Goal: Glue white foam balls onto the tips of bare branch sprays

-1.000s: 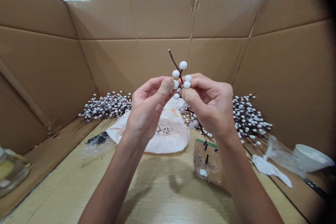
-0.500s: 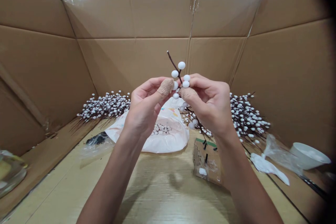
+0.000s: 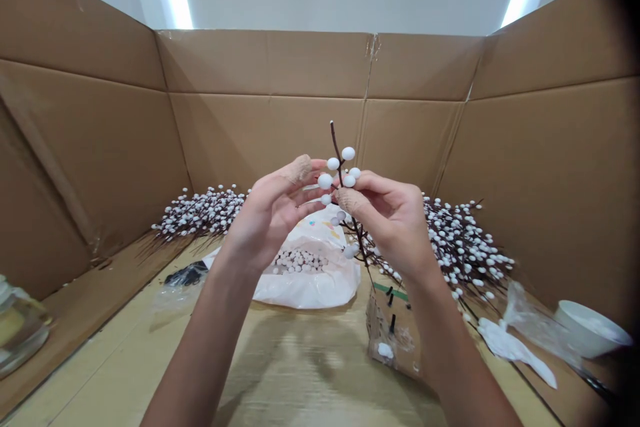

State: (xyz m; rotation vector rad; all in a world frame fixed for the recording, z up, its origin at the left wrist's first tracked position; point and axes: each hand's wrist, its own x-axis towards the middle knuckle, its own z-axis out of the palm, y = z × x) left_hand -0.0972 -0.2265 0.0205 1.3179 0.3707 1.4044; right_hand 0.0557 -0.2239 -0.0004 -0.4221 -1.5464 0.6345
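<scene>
An artificial berry branch [image 3: 336, 140] with a brown stem and white balls stands upright in front of me. My right hand [image 3: 393, 213] pinches its stem at mid-height between thumb and fingers. Close to the left side of the branch is my left hand [image 3: 275, 210], its fingers spread and holding nothing; the fingertips are near a white ball [image 3: 325, 181]. Whether they touch the branch I cannot tell. Tan wraps cover both thumb tips. Behind my hands lies a white plastic bag [image 3: 320, 290] with many loose white balls [image 3: 300, 261] in its opening.
Piles of berry branches lie at the left [image 3: 200, 213] and right [image 3: 465, 240]. A cardboard block [image 3: 400, 340] with black pegs sits below my right hand. A white bowl [image 3: 590, 327], clear plastic and a glass jar [image 3: 20, 333] stand toward the sides. Cardboard walls [image 3: 270, 127] enclose the table.
My left thumb and fingers have come off the white ball and spread apart, moving slightly left. The right hand keeps its pinch on the stem. The view has tilted up.
</scene>
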